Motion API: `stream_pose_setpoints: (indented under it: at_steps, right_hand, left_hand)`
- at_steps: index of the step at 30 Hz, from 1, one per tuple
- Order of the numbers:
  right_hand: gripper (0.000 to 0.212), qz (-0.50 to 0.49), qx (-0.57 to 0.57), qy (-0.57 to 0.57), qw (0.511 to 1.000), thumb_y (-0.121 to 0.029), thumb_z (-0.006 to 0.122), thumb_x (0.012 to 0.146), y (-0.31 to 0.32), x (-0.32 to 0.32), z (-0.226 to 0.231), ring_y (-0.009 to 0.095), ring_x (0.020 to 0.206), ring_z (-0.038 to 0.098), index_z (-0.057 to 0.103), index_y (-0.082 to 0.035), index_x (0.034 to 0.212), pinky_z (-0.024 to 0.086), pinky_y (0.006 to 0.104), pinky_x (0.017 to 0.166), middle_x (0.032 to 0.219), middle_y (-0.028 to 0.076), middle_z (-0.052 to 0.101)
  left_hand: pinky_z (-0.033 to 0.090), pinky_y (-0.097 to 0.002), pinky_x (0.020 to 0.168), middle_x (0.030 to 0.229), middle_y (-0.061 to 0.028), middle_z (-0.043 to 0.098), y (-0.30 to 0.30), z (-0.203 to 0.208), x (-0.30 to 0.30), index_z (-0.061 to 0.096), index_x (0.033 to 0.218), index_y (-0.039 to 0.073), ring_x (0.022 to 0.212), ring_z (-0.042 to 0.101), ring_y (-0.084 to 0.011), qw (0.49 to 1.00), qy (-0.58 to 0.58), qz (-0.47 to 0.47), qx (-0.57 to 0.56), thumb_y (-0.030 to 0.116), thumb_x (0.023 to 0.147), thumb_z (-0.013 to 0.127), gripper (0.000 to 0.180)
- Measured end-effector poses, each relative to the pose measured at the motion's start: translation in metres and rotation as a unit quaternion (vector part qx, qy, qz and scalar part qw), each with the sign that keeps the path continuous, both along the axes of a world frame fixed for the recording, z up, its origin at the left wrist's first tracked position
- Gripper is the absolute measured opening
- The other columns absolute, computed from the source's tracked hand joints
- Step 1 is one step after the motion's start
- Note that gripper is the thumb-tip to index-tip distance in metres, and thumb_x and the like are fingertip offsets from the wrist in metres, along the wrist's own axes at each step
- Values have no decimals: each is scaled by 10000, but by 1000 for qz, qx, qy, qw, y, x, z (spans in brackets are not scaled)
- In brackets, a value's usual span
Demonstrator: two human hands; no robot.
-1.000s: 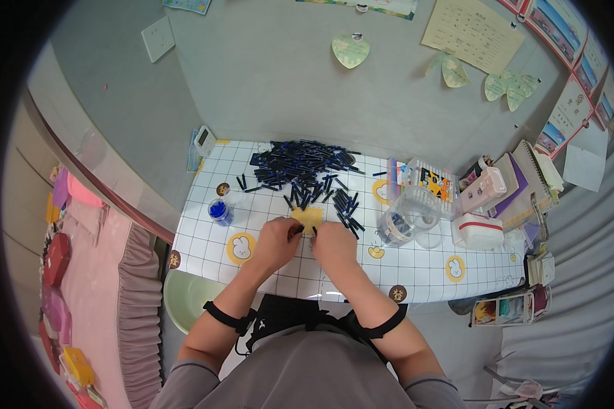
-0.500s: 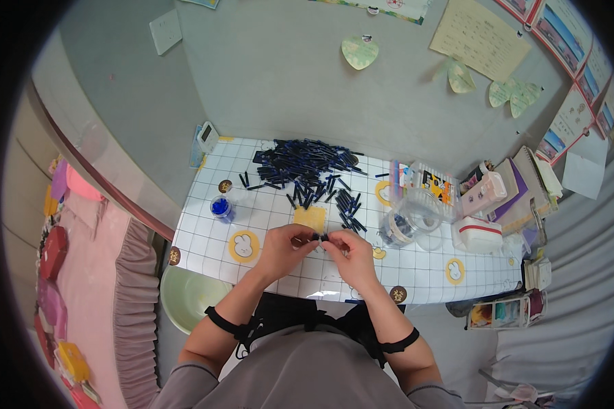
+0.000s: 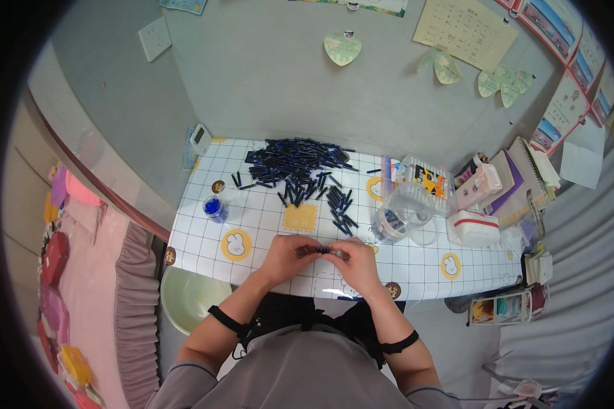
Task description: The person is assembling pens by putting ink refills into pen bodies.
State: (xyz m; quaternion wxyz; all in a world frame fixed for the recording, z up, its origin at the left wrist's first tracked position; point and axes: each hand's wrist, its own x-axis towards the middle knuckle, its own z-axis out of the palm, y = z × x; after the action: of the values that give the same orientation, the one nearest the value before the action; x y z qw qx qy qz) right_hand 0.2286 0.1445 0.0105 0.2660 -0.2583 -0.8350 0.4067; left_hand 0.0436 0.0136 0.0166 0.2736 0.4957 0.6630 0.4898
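My left hand [image 3: 290, 258] and my right hand [image 3: 355, 264] meet over the near edge of the table. Both pinch a small bunch of dark blue ink cartridges [image 3: 323, 250] at its two ends; the fingertips cover part of it, so how many there are cannot be made out. Beyond the hands lies a big heap of the same dark tubes [image 3: 293, 162], with a smaller loose group [image 3: 342, 209] closer to my right hand. A small clear jar [image 3: 215, 210] holding bright blue pieces stands to the left.
A large clear plastic jar [image 3: 391, 226] leans at the right, beside a transparent box [image 3: 423, 180]. Farther right are a white pouch [image 3: 476, 228] and upright notebooks [image 3: 525, 174]. A green basin [image 3: 184, 298] sits below the table's left front edge.
Both hands have come slightly closer to me, and the dark bunch between them now lies sideways across the fingertips. The whole view has shifted a little.
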Motion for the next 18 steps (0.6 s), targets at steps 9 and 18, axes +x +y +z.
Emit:
stream_pose_setpoints:
  at_steps: [9, 18]
  right_hand:
    - [242, 17, -6, -14, 1000, -131, 931, 869, 4, 0, 6, 178, 664, 692, 863, -62, 1090, 554, 303, 652, 861, 108, 742]
    - [217, 37, -22, -23, 999, -137, 935, 843, -2, -3, 16, 247, 679, 759, 850, -54, 1024, 581, 333, 637, 831, 125, 794]
  left_hand:
    - [614, -280, 748, 934, -107, 833, 0, 5, -3, 846, 1160, 34, 786, 769, -141, 999, 44, -9, -11, 98, 927, 879, 244]
    - [602, -297, 720, 952, -115, 829, 1, 8, -7, 858, 1124, 57, 763, 760, -182, 997, 55, -47, 19, 103, 936, 870, 193]
